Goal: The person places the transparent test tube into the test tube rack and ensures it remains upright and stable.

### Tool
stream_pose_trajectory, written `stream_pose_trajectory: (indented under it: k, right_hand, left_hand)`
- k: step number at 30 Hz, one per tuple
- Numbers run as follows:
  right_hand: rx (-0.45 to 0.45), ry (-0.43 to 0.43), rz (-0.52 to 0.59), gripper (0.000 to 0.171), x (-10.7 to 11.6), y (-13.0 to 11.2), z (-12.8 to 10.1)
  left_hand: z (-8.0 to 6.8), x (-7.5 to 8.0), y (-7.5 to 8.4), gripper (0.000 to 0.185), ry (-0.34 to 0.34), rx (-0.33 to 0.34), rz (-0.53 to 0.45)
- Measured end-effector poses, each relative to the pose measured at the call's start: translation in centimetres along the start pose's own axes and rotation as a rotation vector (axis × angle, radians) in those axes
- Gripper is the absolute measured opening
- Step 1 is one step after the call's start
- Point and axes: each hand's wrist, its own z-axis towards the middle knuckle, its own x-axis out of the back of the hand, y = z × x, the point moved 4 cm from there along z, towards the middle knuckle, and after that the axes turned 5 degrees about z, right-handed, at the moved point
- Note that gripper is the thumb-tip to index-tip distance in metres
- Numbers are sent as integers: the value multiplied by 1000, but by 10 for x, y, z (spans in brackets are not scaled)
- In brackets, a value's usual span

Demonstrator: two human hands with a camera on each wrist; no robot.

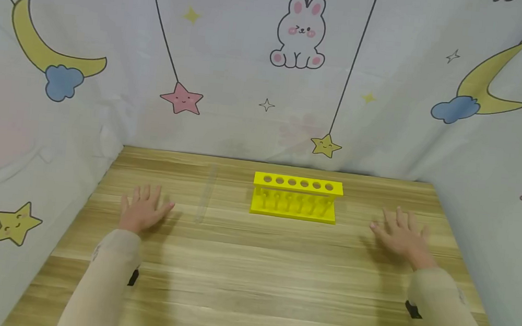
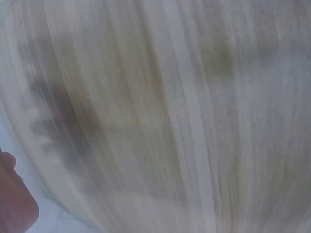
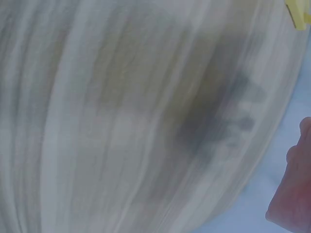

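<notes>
On the wooden table (image 1: 249, 288) both hands lie palm down with fingers straight and spread, holding nothing. The left hand (image 1: 142, 208) sits toward the table's left side. Just beside its thumb, to the right and apart from it, a clear glass tube (image 1: 205, 194) lies flat, running away from the person; no finger touches it. The yellow rack (image 1: 295, 198) stands upright near the middle of the table's far part, with a row of six round holes on top, all without tubes. It lies between the two hands, right of the tube and well apart from the fingers of either hand. The right hand (image 1: 402, 235) rests on the table's right side. The wrist views are blurred, showing only wood grain, finger shadows and an edge of each hand.
</notes>
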Motion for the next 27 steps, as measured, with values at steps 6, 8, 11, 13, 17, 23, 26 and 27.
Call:
stream_pose_trajectory:
  k: [6,8,11,13,17,23,26,27]
  right_hand:
    - [3,-15,-9,84,8,-11,7]
    - [8,-16,-6,85,10,-15,9]
    - [20,-5,17,84,12,-21,11]
    - [39,21,45,82,14,-24,13]
    - [94,107,105,79,16,-31,19]
    - [216,263,207,78,21,-44,26]
    - [251,298,249,74,22,-50,28]
    - [258,307,260,73,21,-52,28]
  left_hand:
    - [4,6,9,84,23,-33,16]
    - [5,6,12,84,27,-43,14]
    - [7,7,15,84,50,-54,9]
    - [9,8,18,82,69,-57,-3]
    - [12,9,24,74,104,-64,-18]
    - [19,8,33,64,126,-65,-22]
    - [22,5,37,63,135,-60,-25]
    - [23,5,37,62,141,-57,-26]
